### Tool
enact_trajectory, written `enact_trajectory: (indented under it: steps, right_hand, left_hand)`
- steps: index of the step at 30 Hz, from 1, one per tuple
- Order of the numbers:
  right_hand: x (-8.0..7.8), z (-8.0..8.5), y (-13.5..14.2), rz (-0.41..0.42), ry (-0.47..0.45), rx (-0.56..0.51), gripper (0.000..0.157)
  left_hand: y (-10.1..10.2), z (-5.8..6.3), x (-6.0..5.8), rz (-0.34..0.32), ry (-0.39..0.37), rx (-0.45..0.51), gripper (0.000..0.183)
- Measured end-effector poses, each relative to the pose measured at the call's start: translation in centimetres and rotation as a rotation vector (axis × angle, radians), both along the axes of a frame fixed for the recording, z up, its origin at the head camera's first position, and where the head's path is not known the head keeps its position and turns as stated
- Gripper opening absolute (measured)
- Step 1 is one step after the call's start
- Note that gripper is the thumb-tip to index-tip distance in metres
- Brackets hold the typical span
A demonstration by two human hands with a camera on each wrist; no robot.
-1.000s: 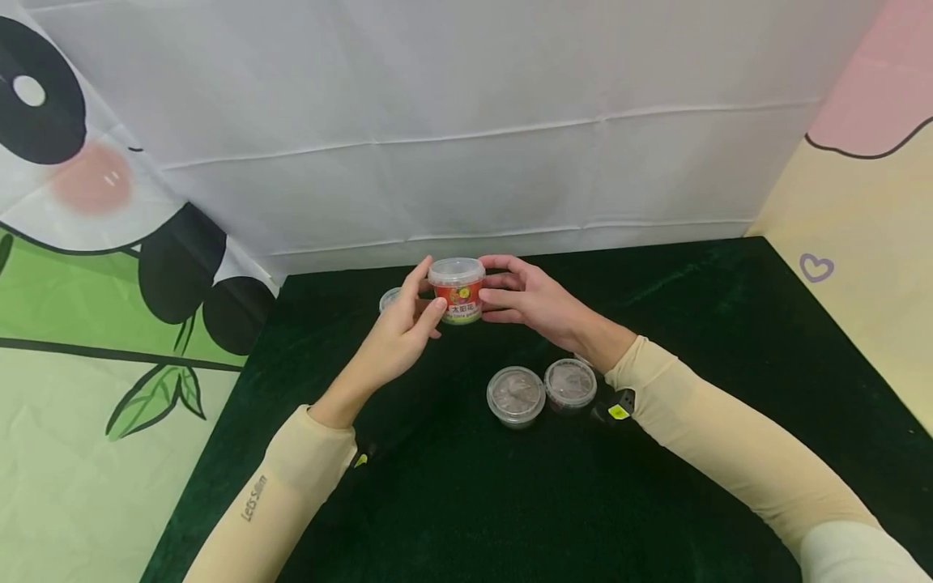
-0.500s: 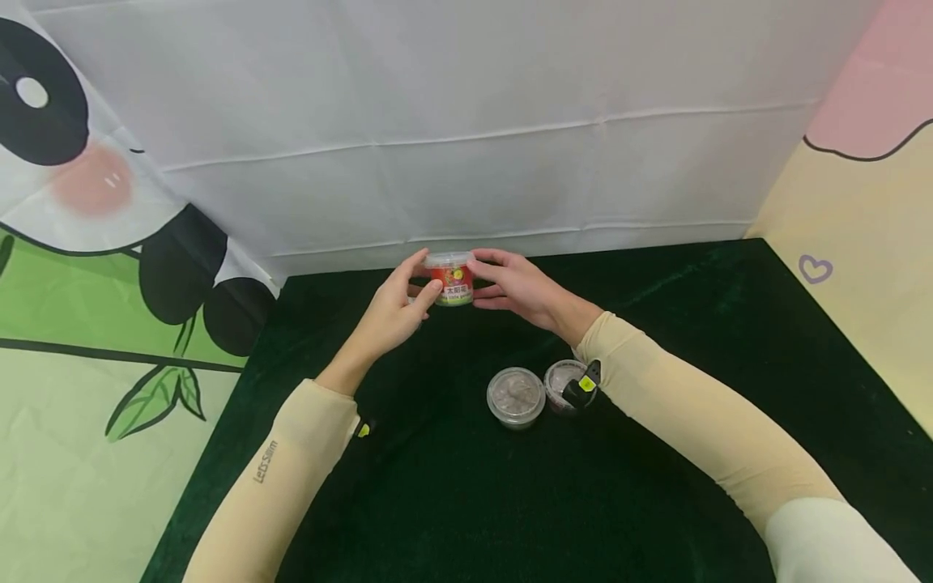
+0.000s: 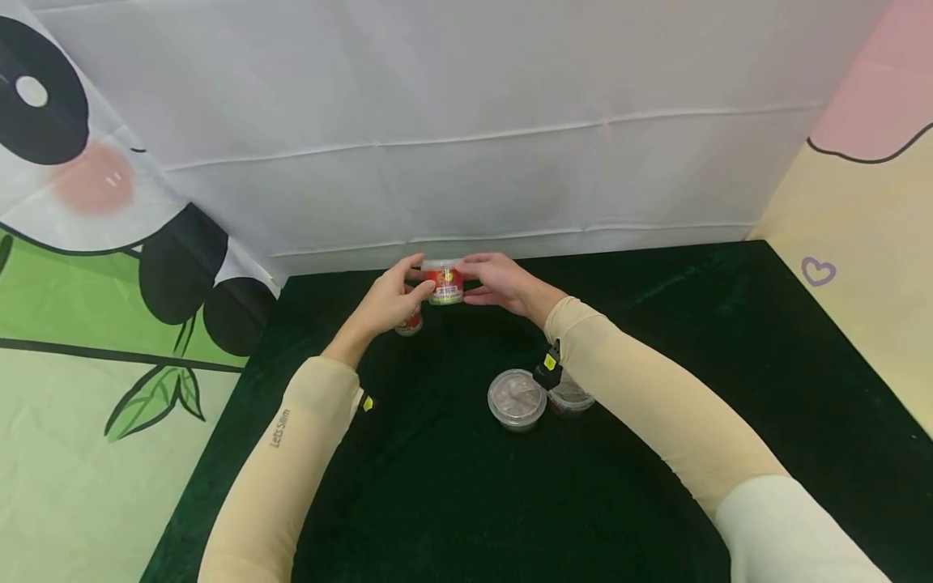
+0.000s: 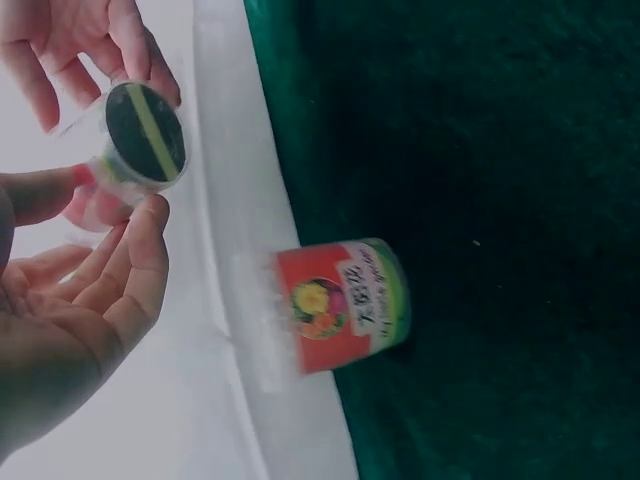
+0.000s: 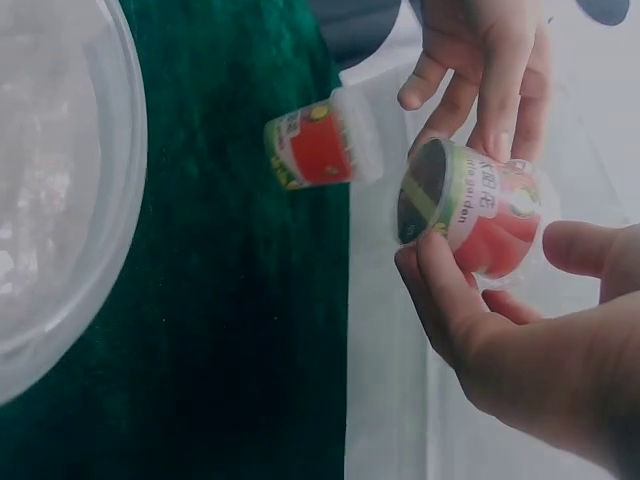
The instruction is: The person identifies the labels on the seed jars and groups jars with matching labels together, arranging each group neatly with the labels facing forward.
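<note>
Both hands hold a small plastic cup [image 3: 444, 285] with a clear lid and a red flower label, raised near the table's back edge. My left hand [image 3: 386, 301] pinches it from the left, thumb in front. From the right my right hand [image 3: 504, 285] grips it between thumb and fingers. The wrist views show its dark underside, with a yellow-green strip [image 4: 152, 130] across it, off the table. A matching cup [image 4: 345, 303] stands upright on the table below and beside it. In the head view the left hand hides most of that second cup [image 3: 411, 324].
Two round lidded tubs, the left tub [image 3: 517, 400] and the right tub [image 3: 572, 395], stand side by side on the dark green tablecloth [image 3: 437, 486]. My right wrist's camera overlaps the right tub. A white cloth backdrop [image 3: 496, 186] rises right behind the table.
Both hands have carried the held cup a little left and back. The second cup's lower part now shows under my left hand. My right forearm has swung left over the right tub.
</note>
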State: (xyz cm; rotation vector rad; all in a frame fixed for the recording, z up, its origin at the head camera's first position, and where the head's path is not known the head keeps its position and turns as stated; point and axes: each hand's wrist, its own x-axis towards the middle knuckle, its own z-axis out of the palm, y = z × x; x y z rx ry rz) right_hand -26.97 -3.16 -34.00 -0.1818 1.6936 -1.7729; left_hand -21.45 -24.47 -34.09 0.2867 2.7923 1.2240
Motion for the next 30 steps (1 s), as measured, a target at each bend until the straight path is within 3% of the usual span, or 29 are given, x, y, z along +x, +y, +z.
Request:
enact_trajectory:
  steps: [7, 12, 20, 26, 30]
  right_hand:
    - [-0.3, -1.2, -1.5, -0.026, 0.012, 0.052, 0.054]
    - [-0.3, -1.7, -1.8, -0.058, 0.007, 0.050, 0.048]
    - [-0.3, -2.3, -1.9, -0.096, -0.002, 0.039, 0.046]
    - [0.1, -2.9, -1.8, -0.078, 0.036, 0.126, 0.046]
    - [0.4, -3.0, -1.9, -0.043, 0.115, 0.196, 0.049]
  left_hand:
    - [-0.3, -1.5, -1.1, 0.025, -0.072, -0.010, 0.062]
    - [0.2, -2.2, -1.6, 0.062, -0.072, -0.044, 0.064]
    - [1.2, -2.4, -1.5, 0.094, 0.010, -0.153, 0.060]
    - [1.9, -2.9, -1.5, 0.057, 0.119, -0.309, 0.058]
    - [1.7, -3.3, -1.5, 0.034, 0.146, -0.371, 0.060]
